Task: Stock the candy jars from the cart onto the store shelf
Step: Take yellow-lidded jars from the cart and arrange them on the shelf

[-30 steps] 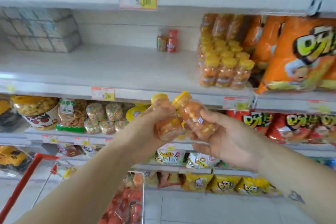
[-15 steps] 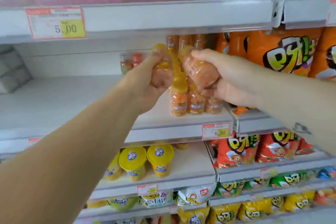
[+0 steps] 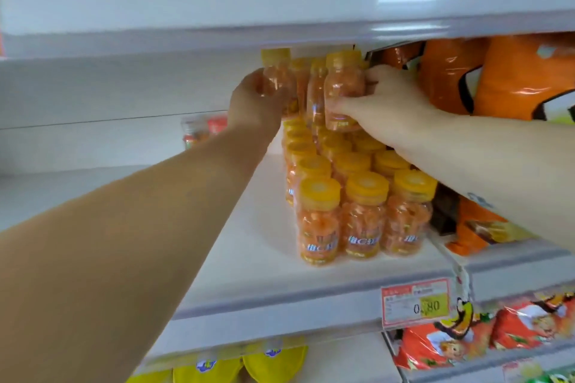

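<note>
Candy jars (image 3: 343,90), yellow-capped, being held upright above the stocked rows on the shelf (image 3: 280,274), left hand (image 3: 253,99) and right hand (image 3: 382,102) each pinching one. Price tag (image 3: 417,301) reading "0.80".

**A shop aisle with stocked shelves**

White metal shelving (image 3: 280,286) runs in tiers, its front rail carrying a red-and-yellow printed price tag (image 3: 417,301). Identical clear plastic candy jars with yellow lids (image 3: 361,205) stand in tight rows beside glossy orange snack bags (image 3: 497,78), with red snack packets (image 3: 485,333) on the tier below.
</note>
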The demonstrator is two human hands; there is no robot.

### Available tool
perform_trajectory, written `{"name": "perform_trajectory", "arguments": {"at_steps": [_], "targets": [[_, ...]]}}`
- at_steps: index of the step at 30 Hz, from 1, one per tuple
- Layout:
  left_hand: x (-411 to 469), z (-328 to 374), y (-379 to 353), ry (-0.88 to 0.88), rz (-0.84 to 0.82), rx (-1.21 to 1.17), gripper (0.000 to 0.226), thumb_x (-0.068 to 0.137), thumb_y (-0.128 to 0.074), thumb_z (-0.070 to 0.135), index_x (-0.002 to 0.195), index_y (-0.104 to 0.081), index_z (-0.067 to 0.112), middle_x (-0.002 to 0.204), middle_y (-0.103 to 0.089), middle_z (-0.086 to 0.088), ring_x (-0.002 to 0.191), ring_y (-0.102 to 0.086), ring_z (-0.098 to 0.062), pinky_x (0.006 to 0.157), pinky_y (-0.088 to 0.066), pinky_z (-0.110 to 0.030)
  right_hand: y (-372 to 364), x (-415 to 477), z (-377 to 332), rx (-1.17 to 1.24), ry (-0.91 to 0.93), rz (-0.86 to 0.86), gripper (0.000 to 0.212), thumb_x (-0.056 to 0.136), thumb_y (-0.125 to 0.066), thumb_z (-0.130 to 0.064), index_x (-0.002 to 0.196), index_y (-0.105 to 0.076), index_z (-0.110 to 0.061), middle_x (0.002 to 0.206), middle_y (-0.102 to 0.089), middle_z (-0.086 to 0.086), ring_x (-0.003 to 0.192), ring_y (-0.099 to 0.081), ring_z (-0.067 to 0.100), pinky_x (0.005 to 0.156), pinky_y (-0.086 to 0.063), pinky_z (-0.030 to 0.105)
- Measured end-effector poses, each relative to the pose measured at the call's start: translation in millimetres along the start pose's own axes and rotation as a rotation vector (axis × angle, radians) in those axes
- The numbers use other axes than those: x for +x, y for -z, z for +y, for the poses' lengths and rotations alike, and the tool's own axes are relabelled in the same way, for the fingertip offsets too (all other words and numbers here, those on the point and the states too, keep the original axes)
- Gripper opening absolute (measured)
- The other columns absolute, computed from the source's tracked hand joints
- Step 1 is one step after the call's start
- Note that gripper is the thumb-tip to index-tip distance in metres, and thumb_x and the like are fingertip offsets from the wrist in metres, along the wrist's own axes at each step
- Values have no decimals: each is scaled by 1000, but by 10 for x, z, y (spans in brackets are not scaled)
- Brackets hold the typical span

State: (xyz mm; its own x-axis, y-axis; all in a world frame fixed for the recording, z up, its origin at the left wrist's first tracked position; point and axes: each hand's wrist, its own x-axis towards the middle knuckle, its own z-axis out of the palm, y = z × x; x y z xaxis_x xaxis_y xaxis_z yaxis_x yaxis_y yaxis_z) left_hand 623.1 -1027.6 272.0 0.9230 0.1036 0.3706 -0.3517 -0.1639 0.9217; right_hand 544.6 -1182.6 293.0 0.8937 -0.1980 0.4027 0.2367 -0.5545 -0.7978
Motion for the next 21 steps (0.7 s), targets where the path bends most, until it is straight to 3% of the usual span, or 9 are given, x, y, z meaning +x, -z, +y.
{"name": "perform_trajectory", "arguments": {"at_steps": [2,6,9,12,17,21], "targets": [[68,-50,-68,-29,-3,27,46,71,-77,36,115,-67,28,108,-71,10,100,-69,-18,95,-54,-43,9,83,43,-12,11,16,22,80,-79,-29,81,-57,-34,91,-63,-13,95,-63,12,88,-52,30],[158,-110,-163,-40,-23,62,49,82,-75,24,129,-61,26,114,-68,8,103,-67,-18,96,-54,-43,69,187,176,-3,-32,36,14,81,-76,-24,94,-71,-22,101,-71,0,95,-66,20,92,-54,45],[177,-167,-198,-21,-40,119,53,81,-75,26,132,-59,26,118,-67,5,104,-67,-21,92,-56,-45,91,218,252,38,-71,33,10,82,-77,-23,83,-69,-28,100,-71,2,95,-67,23,91,-55,49],[191,-207,-220,-9,-19,150,56,84,-73,27,137,-54,27,125,-65,5,109,-65,-21,95,-55,-44,83,261,304,69,-96,30,21,82,-78,-21,83,-61,-35,107,-69,0,101,-65,22,94,-54,46],[219,-199,-243,15,-30,134,61,86,-73,23,142,-49,25,128,-63,1,111,-63,-22,96,-54,-44,69,320,349,77,-116,-9,34,84,-76,-19,115,-63,-25,115,-65,0,107,-61,20,96,-52,42],[207,-275,-242,15,-49,190,63,86,-74,27,143,-46,26,127,-63,1,111,-63,-21,95,-54,-45,75,339,382,61,-98,-27,23,85,-75,-19,92,-58,-33,102,-63,-4,100,-61,17,91,-52,34]]}}
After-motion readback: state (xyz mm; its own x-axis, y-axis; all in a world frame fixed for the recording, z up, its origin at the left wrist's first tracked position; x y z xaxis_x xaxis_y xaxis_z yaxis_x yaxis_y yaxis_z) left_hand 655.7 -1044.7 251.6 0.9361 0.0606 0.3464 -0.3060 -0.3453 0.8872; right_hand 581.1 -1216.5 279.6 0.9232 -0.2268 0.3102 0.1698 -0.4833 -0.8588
